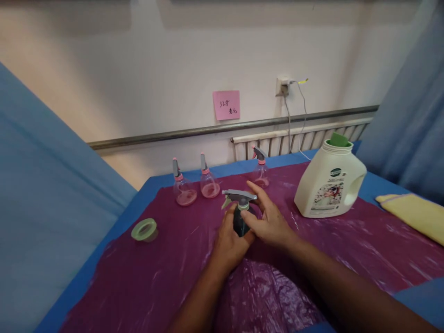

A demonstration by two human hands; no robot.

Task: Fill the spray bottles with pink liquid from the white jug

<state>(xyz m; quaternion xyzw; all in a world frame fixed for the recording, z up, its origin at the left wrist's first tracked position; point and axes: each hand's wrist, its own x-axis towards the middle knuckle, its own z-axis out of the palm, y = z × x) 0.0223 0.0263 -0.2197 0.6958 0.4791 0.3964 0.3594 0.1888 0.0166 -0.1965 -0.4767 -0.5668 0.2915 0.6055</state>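
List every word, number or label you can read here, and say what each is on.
"32", then handwritten characters I cannot make out: pink square sticky note on the wall.
Unreadable, too small: round dark logo and printed label on the white plastic detergent jug.
No text visible: dark spray bottle held in the left hand, clear pink-collared spray bottles behind.

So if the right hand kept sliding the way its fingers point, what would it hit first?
The dark spray bottle: the right hand seems to hold its neck, with the left hand around its body.
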